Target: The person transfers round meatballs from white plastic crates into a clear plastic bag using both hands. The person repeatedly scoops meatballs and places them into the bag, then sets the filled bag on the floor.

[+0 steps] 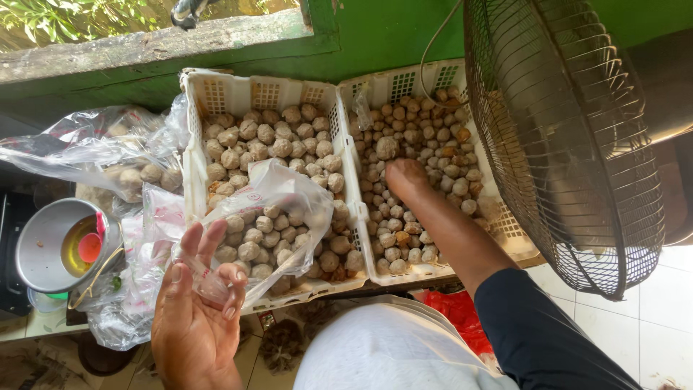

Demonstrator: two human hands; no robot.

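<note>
There is a single view, from a camera worn on the person's head, looking almost straight down from close above the two white perforated plastic baskets [346,195] of round tan balls that fill the middle of the frame. Beyond the baskets, at the top edge, runs a green painted wall ledge [166,50]. A round wire-cage fan [563,137] stands right of the baskets, nearer the lens. The person's own pale shirt [390,347] sits below the baskets.

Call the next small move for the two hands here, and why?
Probably: right hand closes on a few balls and carries them to the clear plastic bag. It is pressed into the small meatballs in the right basket, while the left hand pinches the bag's edge over the left basket.
</note>
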